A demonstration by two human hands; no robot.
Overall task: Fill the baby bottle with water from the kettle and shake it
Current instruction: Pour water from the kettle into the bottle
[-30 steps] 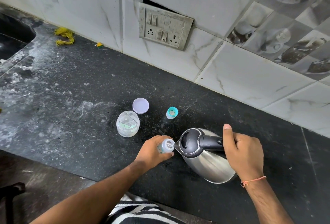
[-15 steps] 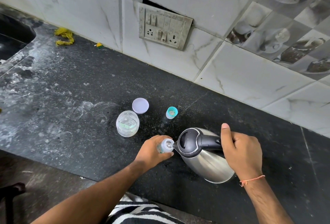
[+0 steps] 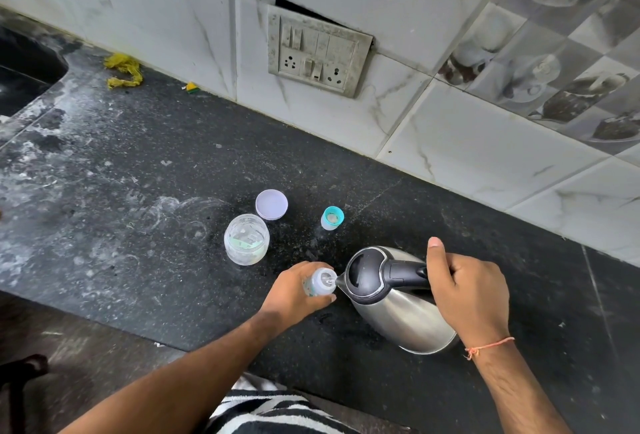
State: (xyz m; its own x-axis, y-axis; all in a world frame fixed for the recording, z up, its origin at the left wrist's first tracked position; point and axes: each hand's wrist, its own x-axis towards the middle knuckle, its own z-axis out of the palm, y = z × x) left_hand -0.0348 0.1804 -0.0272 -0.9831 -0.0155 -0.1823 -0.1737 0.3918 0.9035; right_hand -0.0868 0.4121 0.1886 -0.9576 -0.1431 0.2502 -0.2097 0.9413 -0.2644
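**A:** Which step is this?

**B:** The filling, I'd judge. The left hand (image 3: 294, 291) has its fingers curled round the baby bottle (image 3: 320, 282), which stands upright at the near middle of the counter (image 3: 138, 163), mouth open. Touching its rim on the right is the spout of the kettle (image 3: 391, 298), tipped leftward.

**A:** And the right hand?

**B:** The right hand (image 3: 467, 291) grips the black handle with fingers wrapped tight and thumb raised straight.

**A:** What next?

**B:** Probably level the kettle once the bottle is full enough, set it down, then fetch the teal cap (image 3: 332, 218) lying farther back, before any shaking. The water level I cannot tell.
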